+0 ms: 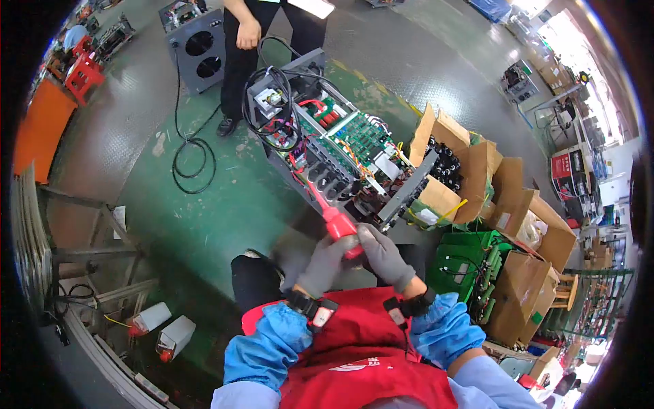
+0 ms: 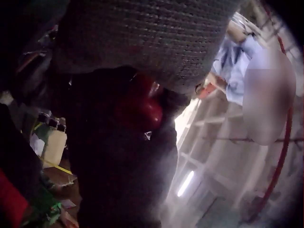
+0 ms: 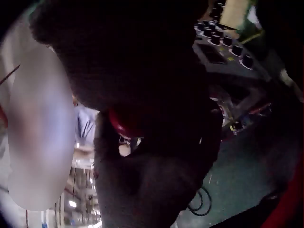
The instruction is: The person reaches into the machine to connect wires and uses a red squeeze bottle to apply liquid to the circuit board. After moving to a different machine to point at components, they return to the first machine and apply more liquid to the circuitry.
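Both hands wear grey gloves and meet around a red tool (image 1: 338, 223) at the lower middle of the head view. My left hand (image 1: 323, 264) grips its near end from the left, my right hand (image 1: 385, 258) from the right. The tool's narrow front points up toward an opened machine (image 1: 354, 146) with green circuit boards and black coiled cable. In the left wrist view a red rounded part (image 2: 145, 107) shows below the knitted glove (image 2: 142, 38). A bit of red (image 3: 126, 122) shows between the dark gloved fingers in the right wrist view.
A person (image 1: 248, 34) stands behind the machine. Open cardboard boxes (image 1: 477, 174), one holding black parts, and a green crate (image 1: 463, 262) stand at the right. Black cable (image 1: 194, 146) loops on the green floor; a metal frame (image 1: 88, 255) stands left.
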`<state>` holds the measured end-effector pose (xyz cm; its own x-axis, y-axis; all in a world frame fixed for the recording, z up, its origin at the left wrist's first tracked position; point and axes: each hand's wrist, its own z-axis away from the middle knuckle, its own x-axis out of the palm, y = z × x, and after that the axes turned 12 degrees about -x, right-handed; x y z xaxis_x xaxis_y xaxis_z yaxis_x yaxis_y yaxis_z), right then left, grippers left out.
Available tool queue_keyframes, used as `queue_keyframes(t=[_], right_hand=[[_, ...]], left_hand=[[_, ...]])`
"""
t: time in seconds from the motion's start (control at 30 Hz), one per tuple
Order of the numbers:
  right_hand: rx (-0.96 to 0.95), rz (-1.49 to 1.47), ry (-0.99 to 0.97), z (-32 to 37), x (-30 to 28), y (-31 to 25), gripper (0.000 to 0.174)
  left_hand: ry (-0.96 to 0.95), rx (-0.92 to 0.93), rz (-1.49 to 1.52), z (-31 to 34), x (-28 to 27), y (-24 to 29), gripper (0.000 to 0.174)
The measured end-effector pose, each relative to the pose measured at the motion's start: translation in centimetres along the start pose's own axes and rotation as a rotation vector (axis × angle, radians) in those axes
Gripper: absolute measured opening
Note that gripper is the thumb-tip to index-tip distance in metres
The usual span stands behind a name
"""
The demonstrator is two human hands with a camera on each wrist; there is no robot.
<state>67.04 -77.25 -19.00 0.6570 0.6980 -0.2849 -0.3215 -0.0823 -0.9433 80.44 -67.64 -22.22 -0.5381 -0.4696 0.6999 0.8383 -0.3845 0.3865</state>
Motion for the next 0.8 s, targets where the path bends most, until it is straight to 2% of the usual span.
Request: queue_keyframes(t=[0.03,0.07,0.1,0.13,0.2,0.27,0.33,0.4,0.5,0.6,0.8], right_hand=[[-0.001,0.187,-0.005,-0.5,-0.7,-0.8,0.049],[-0.002,0.389,-0.013,-1.0,0.9,-1.7,0.051],[0.011,0.406,0.237,-1.7,0.6,-0.9,0.05],[0.074,0.569,0.361,-3.0,-0.2,-2.3,0.056],[0.106,0.586,0.426,-5.6,-1.5,-0.5,0.074],[0.235,0.74,0.47,-7.7,-0.9,4.4,0.088],[0.314,0.875,0.467,-9.3,0.2,6.1,0.102],[0.253,0.869,0.596,-10.1,0.9,7.3,0.094],[0.205,0.905,0.595,-10.2,0.5,7.7,0.089],[0.184,0.919,0.611,-10.2,0.7,8.4,0.087],[0.196,0.954,0.612,-10.6,0.4,8.4,0.088]], left_hand=[[0.019,0.028,0.011,-0.2,-0.7,-0.1,0.042],[0.028,0.06,0.031,0.9,-3.1,0.7,0.045],[0.13,0.065,0.01,0.7,-3.7,1.4,0.045],[0.205,0.081,-0.151,0.5,-4.5,2.3,0.046],[0.349,0.107,-0.476,-0.1,-6.5,4.3,0.047],[0.453,0.264,-0.713,-1.6,-8.7,4.7,0.047],[0.52,0.417,-0.882,-3.4,-9.3,5.1,0.049],[0.554,0.536,-0.998,-4.5,-9.9,5.7,0.053],[0.491,0.53,-0.941,-5.3,-9.0,7.1,0.052],[0.496,0.62,-0.932,-6.9,-9.1,6.9,0.05],[0.542,0.58,-0.974,-8.3,-9.1,6.7,0.049]])
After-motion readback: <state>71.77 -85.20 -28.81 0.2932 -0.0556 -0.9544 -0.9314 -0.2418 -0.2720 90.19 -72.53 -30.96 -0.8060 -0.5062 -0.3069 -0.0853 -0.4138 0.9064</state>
